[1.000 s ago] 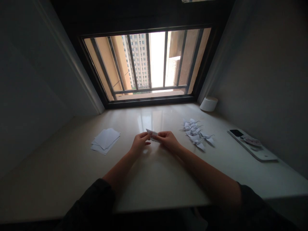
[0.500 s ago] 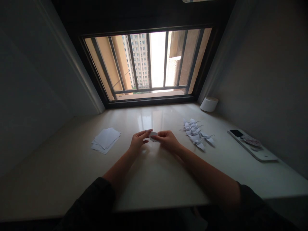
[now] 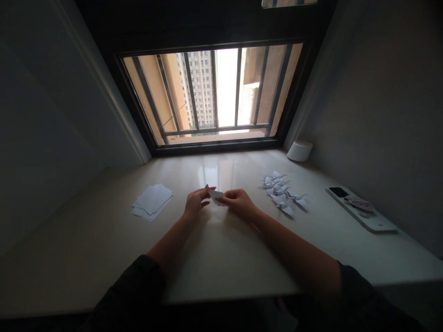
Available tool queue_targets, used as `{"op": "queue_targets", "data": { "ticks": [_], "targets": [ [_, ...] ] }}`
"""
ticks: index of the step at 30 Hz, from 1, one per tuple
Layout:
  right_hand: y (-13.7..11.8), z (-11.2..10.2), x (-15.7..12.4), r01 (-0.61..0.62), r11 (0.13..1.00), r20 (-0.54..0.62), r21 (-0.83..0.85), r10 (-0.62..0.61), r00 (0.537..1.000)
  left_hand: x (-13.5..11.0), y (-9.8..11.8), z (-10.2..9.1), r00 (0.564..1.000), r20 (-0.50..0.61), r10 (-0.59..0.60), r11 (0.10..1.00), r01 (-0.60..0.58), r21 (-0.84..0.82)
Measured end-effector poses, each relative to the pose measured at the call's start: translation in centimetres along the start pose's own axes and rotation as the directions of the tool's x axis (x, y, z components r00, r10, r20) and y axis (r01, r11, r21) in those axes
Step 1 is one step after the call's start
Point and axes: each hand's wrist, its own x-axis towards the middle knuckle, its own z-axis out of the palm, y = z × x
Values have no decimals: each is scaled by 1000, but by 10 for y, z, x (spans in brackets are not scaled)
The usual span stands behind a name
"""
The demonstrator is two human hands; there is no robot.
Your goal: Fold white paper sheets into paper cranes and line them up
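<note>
A small folded piece of white paper [image 3: 216, 195] is held up between my two hands, above the white surface. My right hand [image 3: 240, 203] pinches its right side, with the thumb on top. At its upper left corner are the fingertips of my left hand [image 3: 196, 203], closed on the edge; the left thumb stands apart below. My fingers hide part of the folds. To the right lie several folded paper cranes [image 3: 278, 188] in a cluster. On the left rests a small stack of white paper sheets [image 3: 154, 199].
A phone [image 3: 362, 210] in a pale case lies at the right, by the wall. Near the window corner stands a white cylindrical object [image 3: 299, 151]. The dark-framed, barred window [image 3: 218, 150] borders the far side of the white sill [image 3: 207, 276].
My left hand has shifted slightly left and its fingers have moved toward the corner of the paper. More of the folded paper's face shows. My right hand keeps its pinch.
</note>
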Motion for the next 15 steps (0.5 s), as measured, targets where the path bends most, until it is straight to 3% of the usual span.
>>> {"op": "queue_targets", "data": {
  "ticks": [4,6,9,11,15],
  "targets": [
    [2,-2,-1,-9,1000,-7,-25,8,1000,7,1,-5,999,-49,16,998,-19,-60],
    [4,-3,-1,-27,999,-13,-39,26,1000,11,4,-10,981,-192,34,990,-59,-126],
    [4,-3,-2,-30,999,-53,-16,29,998,14,9,-13,956,-272,114,987,-141,-80],
    [4,-2,-2,-21,1000,-71,14,22,997,12,9,-11,962,-216,165,986,-169,-1],
    [3,1,-2,-18,999,-102,32,21,995,4,2,0,980,21,197,970,-198,138]
  ]
}}
